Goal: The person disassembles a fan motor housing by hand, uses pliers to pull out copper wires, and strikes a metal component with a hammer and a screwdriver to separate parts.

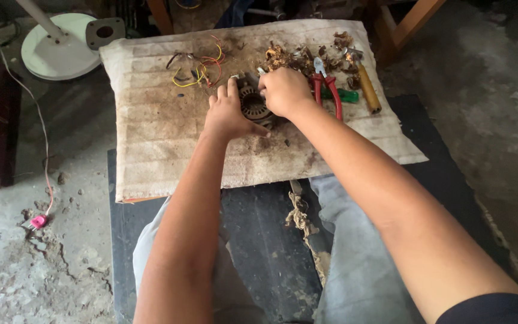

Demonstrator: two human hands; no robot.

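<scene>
Stained cloth (169,138) covers a low board and serves as the work surface, keeping small parts and debris off the concrete floor (25,282). A round stator (253,103), ringed with metal laminations, lies near the middle of the cloth's far half, between the two hands. The left hand (226,114) rests flat against the stator's left side, fingers together and extended, thumb along its near edge, apparently bracing it so that it cannot slide. The right hand (283,91) is curled over the stator's right upper rim, fingers closed; whether it pinches a wire or a small tool cannot be told, since the knuckles hide the fingertips. Loose wires (199,69), red, yellow and dark, lie just left of the stator. A heap of brown scraps (298,57) sits behind the right hand. Red-handled pliers (328,90), a green-handled tool (348,95) and a yellow-handled tool (367,87) lie side by side to the right, within easy reach of the right hand. A white fan base (61,45) stands on the floor, well apart at far left.
</scene>
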